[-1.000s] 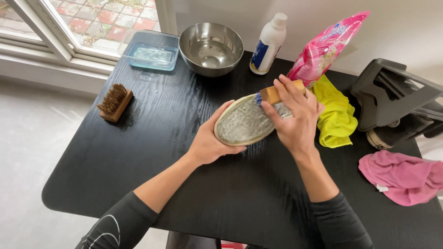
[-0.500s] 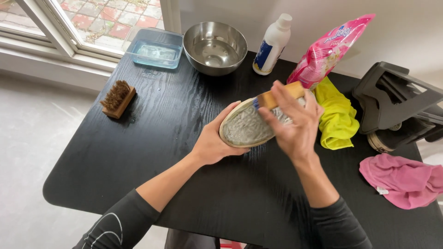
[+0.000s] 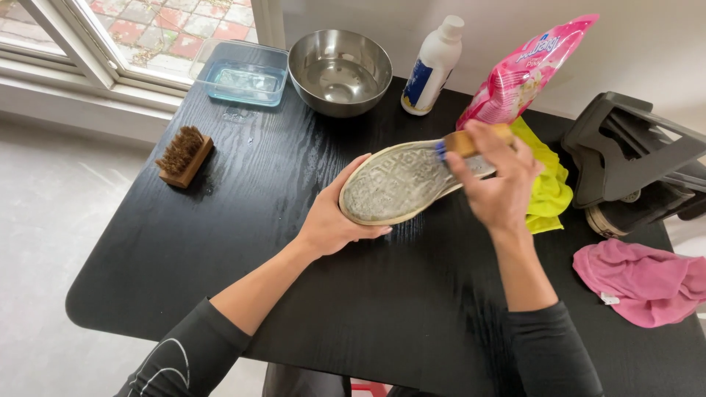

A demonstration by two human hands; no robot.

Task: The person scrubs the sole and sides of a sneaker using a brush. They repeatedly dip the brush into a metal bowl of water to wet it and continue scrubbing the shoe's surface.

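Two forearms in dark sleeves reach in over the near edge of the black worktop (image 3: 220, 250). The left hand (image 3: 331, 220) is clasped under and around the heel end of one shoe (image 3: 401, 184), which it holds sole-up above the middle of the worktop, tilted so the toe points toward the far right corner. The right hand (image 3: 496, 187) is clenched around one wooden brush (image 3: 467, 142), pressed against the grey, dirty sole near the toe; its bristles are hidden by the fingers. Toward the right edge lies one pink cloth (image 3: 643, 283), apart from the hands. Just beyond the right hand lies one yellow cloth (image 3: 548, 191), bunched up and partly under the wrist as seen from above. Near the left edge sits a second brush (image 3: 184, 156), bristles up, well apart from the shoe. Beyond the right edge stands a dark folded frame (image 3: 632, 158); its kind I cannot tell. Along the far edge, from the left corner: one clear shallow tray (image 3: 243, 73) with a blue rim, one steel bowl (image 3: 340, 70) with some water in it, one white bottle (image 3: 434, 66) standing upright, and one pink pouch (image 3: 526, 70) leaning over the yellow cloth.
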